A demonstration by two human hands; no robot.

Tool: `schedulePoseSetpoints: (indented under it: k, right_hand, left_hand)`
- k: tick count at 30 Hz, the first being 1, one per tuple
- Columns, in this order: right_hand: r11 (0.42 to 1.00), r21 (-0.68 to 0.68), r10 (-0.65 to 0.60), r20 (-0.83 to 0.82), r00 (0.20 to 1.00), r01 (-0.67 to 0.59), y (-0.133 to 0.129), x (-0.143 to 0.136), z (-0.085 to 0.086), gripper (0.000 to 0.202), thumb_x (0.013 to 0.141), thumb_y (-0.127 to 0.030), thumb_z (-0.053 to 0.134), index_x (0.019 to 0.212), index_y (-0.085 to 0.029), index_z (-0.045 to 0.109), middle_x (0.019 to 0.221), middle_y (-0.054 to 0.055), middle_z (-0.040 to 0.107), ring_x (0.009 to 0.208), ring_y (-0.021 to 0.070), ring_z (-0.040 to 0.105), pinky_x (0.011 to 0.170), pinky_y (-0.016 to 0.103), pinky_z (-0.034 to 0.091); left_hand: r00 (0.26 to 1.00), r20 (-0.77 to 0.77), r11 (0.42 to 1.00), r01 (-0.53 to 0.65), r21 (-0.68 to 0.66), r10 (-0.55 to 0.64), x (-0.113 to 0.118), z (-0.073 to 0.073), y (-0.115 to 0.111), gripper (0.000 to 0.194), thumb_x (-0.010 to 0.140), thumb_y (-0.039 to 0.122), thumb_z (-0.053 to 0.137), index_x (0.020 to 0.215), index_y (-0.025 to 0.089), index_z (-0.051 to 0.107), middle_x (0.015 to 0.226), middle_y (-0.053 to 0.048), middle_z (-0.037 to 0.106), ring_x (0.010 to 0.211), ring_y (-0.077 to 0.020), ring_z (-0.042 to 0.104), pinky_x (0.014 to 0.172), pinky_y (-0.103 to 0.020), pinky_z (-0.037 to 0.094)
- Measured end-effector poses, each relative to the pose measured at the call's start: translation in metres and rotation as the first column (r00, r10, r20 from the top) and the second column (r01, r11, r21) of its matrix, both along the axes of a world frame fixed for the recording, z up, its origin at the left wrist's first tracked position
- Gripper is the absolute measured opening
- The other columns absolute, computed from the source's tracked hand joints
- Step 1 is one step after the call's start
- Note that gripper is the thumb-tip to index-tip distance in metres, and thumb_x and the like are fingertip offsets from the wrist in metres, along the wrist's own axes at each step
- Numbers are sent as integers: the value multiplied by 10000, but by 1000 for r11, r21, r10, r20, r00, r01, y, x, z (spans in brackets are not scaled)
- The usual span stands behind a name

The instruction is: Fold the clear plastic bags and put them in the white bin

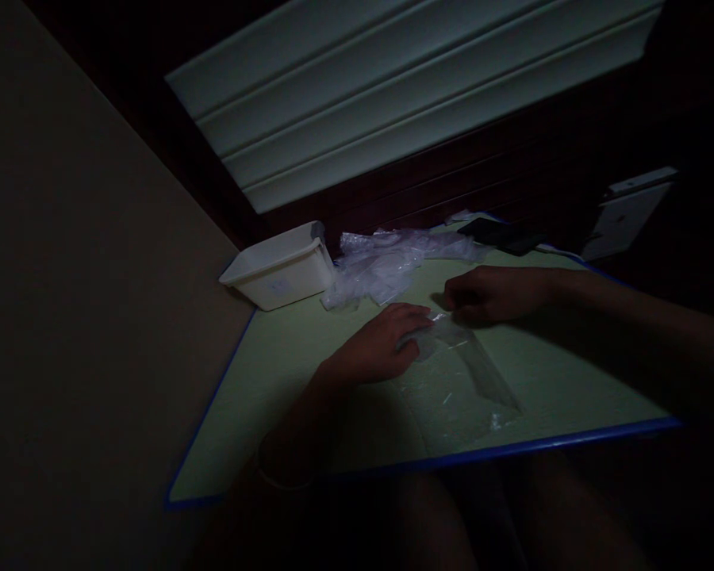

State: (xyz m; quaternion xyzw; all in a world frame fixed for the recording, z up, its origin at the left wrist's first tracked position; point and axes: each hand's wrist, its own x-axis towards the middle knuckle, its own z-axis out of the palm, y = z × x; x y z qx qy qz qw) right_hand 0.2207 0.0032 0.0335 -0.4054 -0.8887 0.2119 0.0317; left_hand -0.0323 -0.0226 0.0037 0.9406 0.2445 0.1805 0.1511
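A clear plastic bag (458,373) lies on the green table, its lower end close to the front edge. My left hand (384,345) rests over the bag's upper left part, fingers stretched out and thumb apart. At the bag's upper right corner is my right hand (491,295), closed with its fingers curled in. Whatever those fingers pinch is hidden in the dim light.
A crumpled pile of clear plastic bags (386,266) lies behind my hands. Left of it stands a white plastic bin (285,274) against the wall. A dark flat object (500,234) sits at the back right. Blue edging (553,442) borders the table (262,420).
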Motion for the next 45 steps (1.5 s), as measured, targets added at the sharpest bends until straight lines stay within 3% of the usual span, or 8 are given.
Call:
schedulePoseSetpoints:
  k: [11,17,26,30,41,45]
  right_hand:
    - [1000,11,6,11,1000,-6,0,1,0,178,817,-342,527,864,-172,555,710,25,583,620,155,508,566,265,348]
    - [1000,29,0,29,1000,-1,-4,-2,3,257,849,-439,506,826,-185,539,690,28,582,596,157,506,552,273,335]
    - [999,32,6,63,998,-8,-5,-2,1,434,809,-624,526,809,-190,533,701,28,585,586,153,500,532,270,322]
    - [999,11,36,35,999,-36,-5,-1,2,387,873,-559,461,821,-183,535,705,30,580,604,151,506,546,267,333]
    - [999,26,26,69,997,-28,-6,-2,4,403,851,-582,494,829,-181,536,721,34,582,605,152,501,546,268,329]
    - [991,131,-4,15,1000,2,-11,3,-3,461,864,-613,458,900,-164,553,817,78,598,669,178,525,600,288,372]
  left_hand:
    - [1000,-4,999,21,26,-21,0,-1,1,381,846,109,492,1205,176,602,1327,-105,568,1285,-210,455,1110,-451,375]
    - [1000,-28,1000,4,25,-3,0,-2,1,381,861,124,486,1220,194,594,1345,-86,563,1313,-215,431,1121,-484,354]
    - [1000,-28,1000,6,14,-6,1,-1,1,391,844,113,492,1217,163,596,1333,-102,563,1300,-207,436,1125,-440,359]
    - [1000,-14,1000,15,18,-14,1,-2,2,378,849,122,489,1209,172,595,1327,-99,567,1293,-203,446,1120,-445,362]
    - [1000,-26,999,10,38,-9,2,-3,3,371,841,111,491,1193,161,599,1320,-105,574,1287,-210,451,1118,-441,368]
    - [1000,-22,999,7,31,-7,3,-2,3,388,830,99,494,1193,189,598,1323,-89,572,1283,-213,459,1112,-465,368]
